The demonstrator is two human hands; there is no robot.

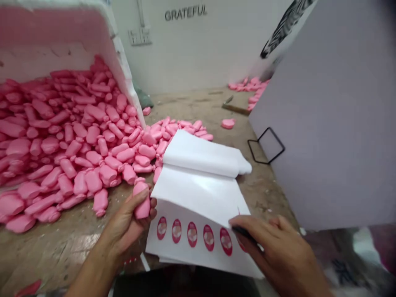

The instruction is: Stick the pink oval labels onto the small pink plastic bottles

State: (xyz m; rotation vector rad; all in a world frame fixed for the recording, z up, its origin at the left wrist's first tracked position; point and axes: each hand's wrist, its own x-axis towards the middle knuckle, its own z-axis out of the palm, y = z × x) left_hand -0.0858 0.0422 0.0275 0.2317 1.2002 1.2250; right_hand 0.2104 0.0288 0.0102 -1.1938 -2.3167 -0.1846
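My left hand (128,222) is closed round a small pink plastic bottle (142,202), held upright with its neck at the top. In front of me lies a sheet of oval red-and-pink stickers (192,235) in a row. A white backing sheet (198,189) covers its upper part, with a curled roll of paper (201,156) behind it. My right hand (275,247) is at the sheet's right side, pinching a slim black tool (244,234) whose kind I cannot make out. Its fingertips are by the white sheet's edge and partly hide the rightmost sticker.
A white foam box (123,62) on its side spills a heap of pink bottles (77,140) across the worktable (182,103). At right stands a large pale panel (324,123) with a black wire frame (266,146) beside it. More pink bottles (253,86) lie at the back.
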